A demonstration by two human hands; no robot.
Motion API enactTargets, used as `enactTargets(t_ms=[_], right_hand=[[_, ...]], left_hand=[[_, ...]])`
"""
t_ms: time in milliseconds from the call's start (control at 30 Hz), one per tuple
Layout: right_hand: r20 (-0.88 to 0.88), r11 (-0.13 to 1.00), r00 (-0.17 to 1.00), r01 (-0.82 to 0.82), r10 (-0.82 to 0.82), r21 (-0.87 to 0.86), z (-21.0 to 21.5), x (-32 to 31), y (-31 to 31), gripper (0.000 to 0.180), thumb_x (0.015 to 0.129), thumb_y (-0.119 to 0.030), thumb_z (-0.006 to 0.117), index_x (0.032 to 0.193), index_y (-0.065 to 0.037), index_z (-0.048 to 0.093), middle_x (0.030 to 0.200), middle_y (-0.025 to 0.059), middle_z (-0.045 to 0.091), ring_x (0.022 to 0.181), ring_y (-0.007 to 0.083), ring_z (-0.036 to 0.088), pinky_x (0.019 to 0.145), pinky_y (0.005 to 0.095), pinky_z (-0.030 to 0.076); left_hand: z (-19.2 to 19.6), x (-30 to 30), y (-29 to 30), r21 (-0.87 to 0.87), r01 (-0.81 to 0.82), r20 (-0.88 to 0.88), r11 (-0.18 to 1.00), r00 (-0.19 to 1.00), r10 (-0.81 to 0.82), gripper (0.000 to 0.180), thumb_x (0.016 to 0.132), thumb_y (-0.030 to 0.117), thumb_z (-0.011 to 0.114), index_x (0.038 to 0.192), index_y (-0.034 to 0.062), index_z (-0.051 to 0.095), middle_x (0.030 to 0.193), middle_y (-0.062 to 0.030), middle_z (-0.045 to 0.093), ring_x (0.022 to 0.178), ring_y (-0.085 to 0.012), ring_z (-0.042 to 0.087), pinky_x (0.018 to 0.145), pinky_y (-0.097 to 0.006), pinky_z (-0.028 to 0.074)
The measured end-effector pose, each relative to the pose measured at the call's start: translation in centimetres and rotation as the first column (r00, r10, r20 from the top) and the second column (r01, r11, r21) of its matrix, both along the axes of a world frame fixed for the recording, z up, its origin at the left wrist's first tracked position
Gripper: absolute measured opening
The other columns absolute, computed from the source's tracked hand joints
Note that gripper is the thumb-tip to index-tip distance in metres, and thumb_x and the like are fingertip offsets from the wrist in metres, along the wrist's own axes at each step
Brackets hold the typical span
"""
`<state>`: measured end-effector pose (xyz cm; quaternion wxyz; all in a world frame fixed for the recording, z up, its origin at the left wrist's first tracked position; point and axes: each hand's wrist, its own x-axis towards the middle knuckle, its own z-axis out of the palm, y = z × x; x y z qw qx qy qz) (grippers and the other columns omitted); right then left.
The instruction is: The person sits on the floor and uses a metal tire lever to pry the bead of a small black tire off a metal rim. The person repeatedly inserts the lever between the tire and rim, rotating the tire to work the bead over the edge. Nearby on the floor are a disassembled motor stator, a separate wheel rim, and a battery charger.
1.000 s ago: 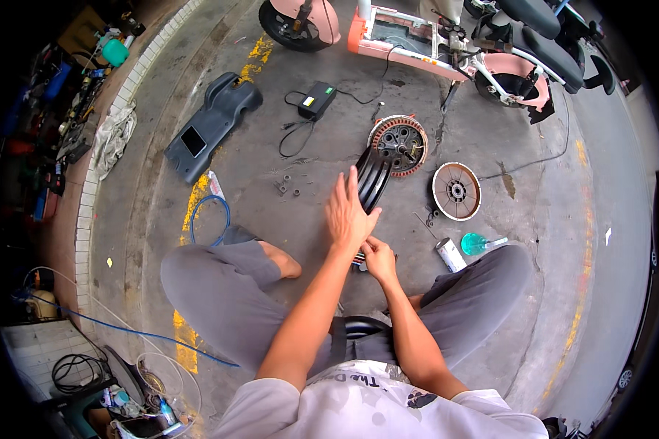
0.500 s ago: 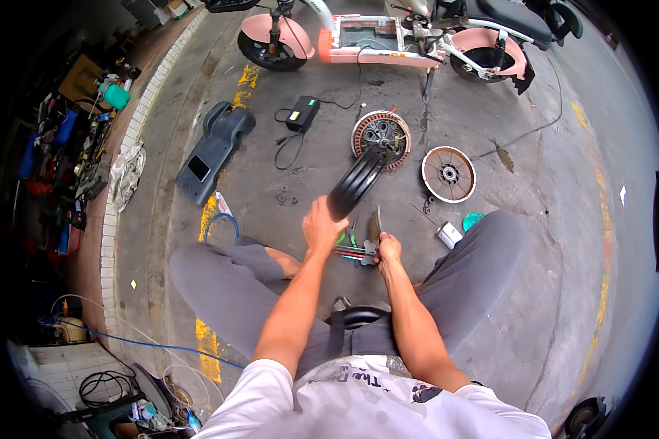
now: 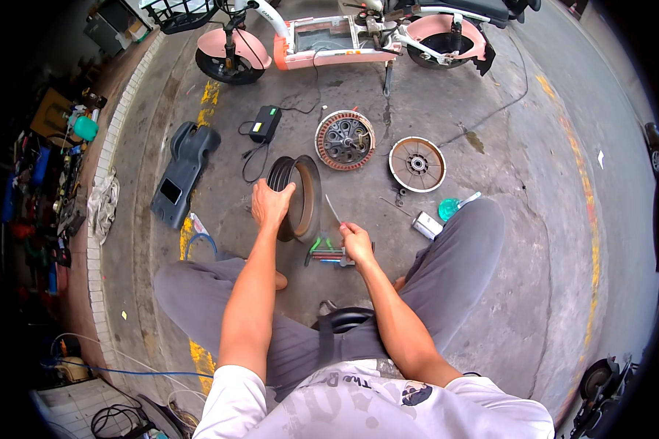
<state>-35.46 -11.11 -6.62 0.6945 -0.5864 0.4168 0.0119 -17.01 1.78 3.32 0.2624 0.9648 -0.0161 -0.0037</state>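
My left hand (image 3: 271, 203) clamps the upright rim (image 3: 298, 196) at its top edge. My right hand (image 3: 356, 241) grips a thin tool (image 3: 332, 209); bare concrete (image 3: 490, 293) lies open rightward.

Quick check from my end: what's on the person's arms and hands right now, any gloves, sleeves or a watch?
Both arms are bare from the short sleeves down. The left hand and right hand wear no gloves, and no watch, band or ring shows on either wrist. The shirt is white with short sleeves and a dark printed design on the chest. The trousers are grey.
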Motion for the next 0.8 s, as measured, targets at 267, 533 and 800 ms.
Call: enactTargets(t_ms=[267,533,800], right_hand=[[-0.015,0.922,0.973,-0.221,0.229,-0.316,3.3,0.8,1.4,0.044,0.109,-0.037,0.056,0.143,-0.011,0.068,0.107,0.0221,0.079,0.092,0.0393,0.077,0.083,0.0520,0.058],[-0.359,0.512,0.783,-0.609,0.508,-0.606,6.8,3.5,6.1,0.034,0.106,-0.026,0.052,0.130,-0.011,0.071,0.095,0.0287,0.076,0.093,0.0511,0.074,0.082,0.0618,0.057],[-0.337,0.475,0.785,-0.593,0.520,-0.650,4.6,10.8,3.2,0.034,0.105,-0.027,0.049,0.118,-0.012,0.077,0.093,0.0280,0.077,0.089,0.0504,0.075,0.080,0.0605,0.059]], left_hand=[[-4.0,1.7,1.1,-0.182,-0.029,0.120,0.983,0.991,0.051,0.082,0.084,0.057,0.080,0.144,0.0053,0.058,0.140,-0.0192,0.068,0.129,-0.0432,0.064,0.107,-0.052,0.049],[-3.4,1.0,0.1,-0.225,-0.215,0.138,0.950,0.958,0.250,0.084,0.083,0.057,0.082,0.148,0.0094,0.060,0.143,-0.0181,0.068,0.128,-0.0416,0.066,0.106,-0.052,0.051],[-2.8,2.0,-0.7,-0.185,-0.194,0.131,0.963,0.967,0.220,0.082,0.081,0.056,0.084,0.145,0.0094,0.063,0.137,-0.0164,0.071,0.118,-0.0424,0.071,0.098,-0.053,0.055]])
